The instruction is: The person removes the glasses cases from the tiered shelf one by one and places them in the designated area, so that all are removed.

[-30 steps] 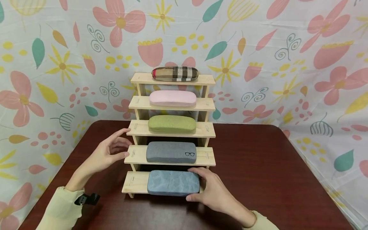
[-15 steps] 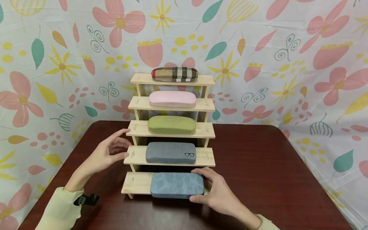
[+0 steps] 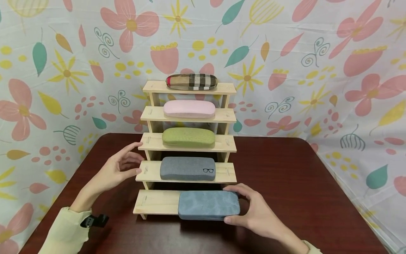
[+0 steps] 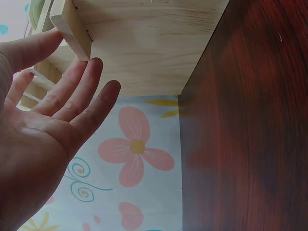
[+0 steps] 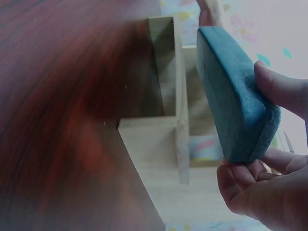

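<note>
My right hand (image 3: 258, 211) grips the right end of a blue glasses case (image 3: 206, 206) between thumb and fingers. The case is in front of the lowest step of a wooden tiered rack (image 3: 155, 203), and in the right wrist view the blue case (image 5: 236, 91) appears raised off it. My left hand (image 3: 111, 171) is at the rack's left side, fingers loosely bent and fingertips at the shelf ends. In the left wrist view the thumb of that hand (image 4: 43, 139) touches a plank's end (image 4: 72, 31). A grey glasses case (image 3: 188, 168) with a spectacles print lies one step higher.
Above the grey case, a green case (image 3: 188, 137), a pink case (image 3: 189, 108) and a plaid case (image 3: 191, 81) each lie on their own step. The rack stands on a dark red-brown table (image 3: 285, 183). A floral cloth (image 3: 269, 63) hangs behind.
The right hand has drawn the blue glasses case rightward and slightly toward the viewer, baring the left part of the lowest step. My left hand has stayed at the rack.
</note>
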{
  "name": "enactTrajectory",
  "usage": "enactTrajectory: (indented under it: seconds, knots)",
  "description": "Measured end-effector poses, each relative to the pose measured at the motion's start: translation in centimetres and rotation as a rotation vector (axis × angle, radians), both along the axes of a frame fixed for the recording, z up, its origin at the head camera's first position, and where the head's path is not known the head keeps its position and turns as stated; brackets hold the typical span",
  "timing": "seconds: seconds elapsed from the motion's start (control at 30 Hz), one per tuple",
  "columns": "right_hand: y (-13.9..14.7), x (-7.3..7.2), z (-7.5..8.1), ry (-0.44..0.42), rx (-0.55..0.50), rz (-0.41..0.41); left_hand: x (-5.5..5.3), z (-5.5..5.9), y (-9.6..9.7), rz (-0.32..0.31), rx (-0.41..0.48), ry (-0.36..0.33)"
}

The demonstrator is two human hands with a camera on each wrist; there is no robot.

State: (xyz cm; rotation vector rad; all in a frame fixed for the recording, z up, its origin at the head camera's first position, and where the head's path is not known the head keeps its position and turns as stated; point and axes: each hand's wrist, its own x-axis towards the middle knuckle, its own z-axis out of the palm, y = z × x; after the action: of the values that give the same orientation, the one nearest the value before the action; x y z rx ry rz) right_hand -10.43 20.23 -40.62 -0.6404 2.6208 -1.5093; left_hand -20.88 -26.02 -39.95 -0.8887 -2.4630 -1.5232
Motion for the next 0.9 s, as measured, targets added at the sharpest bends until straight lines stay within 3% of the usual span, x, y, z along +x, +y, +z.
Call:
enactTrajectory:
  seconds: [0.47, 0.7, 0.9]
  knots:
    - [4.2, 1.6, 3.8, 0.141, 0.031, -0.043, 0.0, 0.0, 0.0, 0.002, 0.011, -0.002]
    - [7.1, 1.4, 5.9, 0.230, 0.068, -0.104, 0.1, 0.0, -0.1, 0.003, 0.011, 0.003]
    - [10.0, 0.5, 7.2, 0.254, 0.084, -0.134, 0.0, 0.0, 0.0, -0.002, 0.008, 0.001]
